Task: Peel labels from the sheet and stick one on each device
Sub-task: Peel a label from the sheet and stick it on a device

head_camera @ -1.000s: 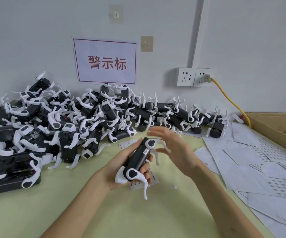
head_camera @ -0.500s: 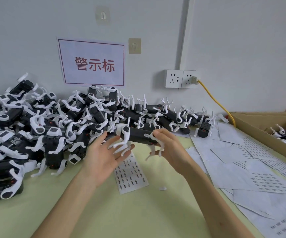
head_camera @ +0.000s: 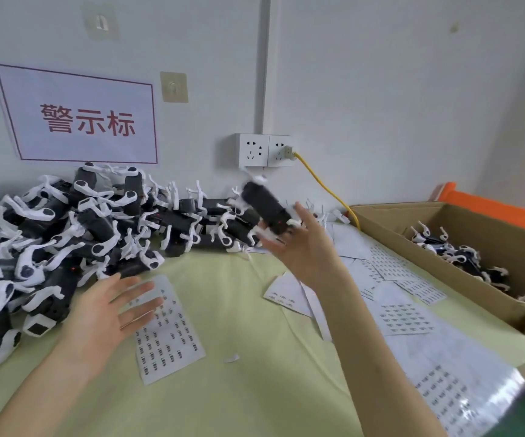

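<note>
A plain white-walled workroom corner with a pale green table surface.

The smooth white painted wall [head_camera: 380, 74] carries a white paper sign with a dark red border and red Chinese characters [head_camera: 80, 116], a beige square adhesive wall hook [head_camera: 173, 87] just right of it, and a second clear hook [head_camera: 99, 23] higher up. A white vertical cable conduit [head_camera: 265, 64] runs down to a white double wall socket [head_camera: 265, 150], where a yellow power cord [head_camera: 327, 190] is plugged in. Below lies the pale yellow-green table covering [head_camera: 254, 389], evenly and softly lit.
</note>
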Tool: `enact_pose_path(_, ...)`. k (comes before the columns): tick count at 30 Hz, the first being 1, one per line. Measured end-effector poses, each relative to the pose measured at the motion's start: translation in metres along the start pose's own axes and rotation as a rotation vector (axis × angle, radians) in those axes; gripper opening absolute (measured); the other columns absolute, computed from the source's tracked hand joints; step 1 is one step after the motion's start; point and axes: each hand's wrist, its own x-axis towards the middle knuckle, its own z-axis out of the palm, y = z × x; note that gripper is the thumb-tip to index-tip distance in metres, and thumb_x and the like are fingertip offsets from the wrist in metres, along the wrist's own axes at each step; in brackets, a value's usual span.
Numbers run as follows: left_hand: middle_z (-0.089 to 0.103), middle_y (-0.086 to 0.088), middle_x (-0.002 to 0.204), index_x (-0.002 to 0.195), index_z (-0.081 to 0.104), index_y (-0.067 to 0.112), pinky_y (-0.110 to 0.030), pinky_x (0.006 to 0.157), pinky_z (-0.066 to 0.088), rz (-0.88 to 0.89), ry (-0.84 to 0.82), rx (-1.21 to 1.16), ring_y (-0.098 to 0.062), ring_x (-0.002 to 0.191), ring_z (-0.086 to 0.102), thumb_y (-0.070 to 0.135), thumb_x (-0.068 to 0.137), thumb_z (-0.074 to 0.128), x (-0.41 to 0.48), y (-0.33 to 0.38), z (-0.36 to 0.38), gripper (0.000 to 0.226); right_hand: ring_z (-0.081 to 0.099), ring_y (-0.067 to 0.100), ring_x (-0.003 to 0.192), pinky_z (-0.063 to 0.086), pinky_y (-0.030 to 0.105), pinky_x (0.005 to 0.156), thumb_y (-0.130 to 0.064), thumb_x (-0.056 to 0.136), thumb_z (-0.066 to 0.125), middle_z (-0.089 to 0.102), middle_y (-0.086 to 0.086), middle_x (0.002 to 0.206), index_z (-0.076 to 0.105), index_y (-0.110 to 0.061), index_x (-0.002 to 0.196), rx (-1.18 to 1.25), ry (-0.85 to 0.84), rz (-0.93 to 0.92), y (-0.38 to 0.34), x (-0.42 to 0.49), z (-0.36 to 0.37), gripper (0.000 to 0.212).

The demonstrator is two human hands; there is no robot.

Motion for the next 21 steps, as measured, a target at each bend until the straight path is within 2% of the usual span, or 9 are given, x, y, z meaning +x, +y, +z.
enact_pose_path(2,0.077,-0.012,0.111,0.104,0.066,0.01,-0.049,0.086,0.052,-0.02,0.004,0.012,-0.036,0.096,0.075,0.036,0.106,0.044,-0.002,0.0,0.003,0.034,0.06,0.044,0.125,0.055,0.054,0.097,-0.047,0.097,0.06,0.058,0.029,0.137,0.042,0.001,0.146,0.278,0.052,-0.163,-0.042,0.006,-0.017,0.071)
enact_pose_path(3,0.077,-0.012,0.11,0.104,0.065,0.01,-0.049,0.086,0.052,-0.031,0.009,0.014,-0.037,0.098,0.073,0.037,0.106,0.043,-0.002,0.0,0.005,0.035,0.049,0.046,0.136,0.046,0.058,0.107,-0.052,0.099,0.054,0.047,0.029,0.149,0.034,-0.002,0.153,0.373,0.08,-0.232,-0.062,0.008,-0.025,0.076)
enact_pose_path(4,0.077,-0.012,0.109,0.105,0.065,0.009,-0.049,0.086,0.052,-0.042,0.014,0.012,-0.038,0.099,0.072,0.036,0.107,0.041,-0.003,0.0,0.006,0.036,0.038,0.046,0.144,0.037,0.061,0.114,-0.053,0.102,0.047,0.034,0.026,0.159,0.025,-0.006,0.159,0.385,0.128,-0.288,-0.078,0.01,-0.034,0.077)
enact_pose_path(6,0.077,-0.012,0.108,0.105,0.064,0.009,-0.048,0.085,0.052,-0.059,0.026,0.014,-0.039,0.098,0.071,0.036,0.107,0.041,-0.003,-0.001,0.009,0.035,0.035,0.043,0.147,0.038,0.058,0.112,-0.048,0.107,0.036,0.028,0.022,0.164,0.021,-0.009,0.161,0.152,0.324,-0.317,-0.093,0.014,-0.05,0.068)
enact_pose_path(8,0.078,-0.01,0.106,0.104,0.064,0.01,-0.047,0.083,0.052,-0.072,0.037,0.038,-0.037,0.094,0.073,0.035,0.107,0.042,-0.001,-0.002,0.01,0.033,0.055,0.038,0.132,0.049,0.048,0.1,-0.036,0.107,0.039,0.048,0.018,0.153,0.041,-0.008,0.152,-0.072,0.449,-0.223,-0.087,0.014,-0.063,0.053)
enact_pose_path(10,0.079,-0.008,0.103,0.103,0.064,0.012,-0.045,0.082,0.053,-0.074,0.059,0.079,-0.032,0.088,0.075,0.033,0.106,0.044,0.0,-0.005,0.01,0.029,0.068,0.031,0.114,0.052,0.039,0.09,-0.028,0.106,0.045,0.064,0.015,0.135,0.057,-0.007,0.136,-0.149,0.46,-0.131,-0.069,0.012,-0.07,0.039)
enact_pose_path(16,0.079,-0.006,0.092,0.091,0.069,0.012,-0.035,0.071,0.051,0.047,0.183,0.269,-0.022,0.076,0.071,0.02,0.102,0.052,-0.002,-0.008,0.012,0.022,0.069,0.019,0.078,0.051,0.029,0.079,-0.016,0.098,0.055,0.074,0.006,0.095,0.069,-0.01,0.109,-0.391,0.403,-0.009,-0.012,0.02,-0.049,0.018)
enact_pose_path(19,0.076,-0.002,0.088,0.085,0.071,0.013,-0.031,0.072,0.046,0.185,0.224,0.488,-0.022,0.084,0.067,0.014,0.099,0.055,-0.005,-0.01,0.012,0.021,0.071,0.018,0.075,0.051,0.029,0.077,-0.017,0.098,0.056,0.076,0.003,0.088,0.072,-0.014,0.101,-0.624,0.321,-0.017,0.012,0.027,-0.021,0.017)
enact_pose_path(21,0.073,0.005,0.092,0.089,0.071,0.019,-0.031,0.076,0.048,0.26,0.186,0.721,-0.018,0.092,0.067,0.017,0.1,0.058,-0.006,-0.013,0.01,0.017,0.072,0.015,0.072,0.052,0.03,0.075,-0.015,0.098,0.055,0.076,0.001,0.086,0.073,-0.016,0.103,-0.799,0.229,-0.042,0.03,0.027,-0.001,0.018)
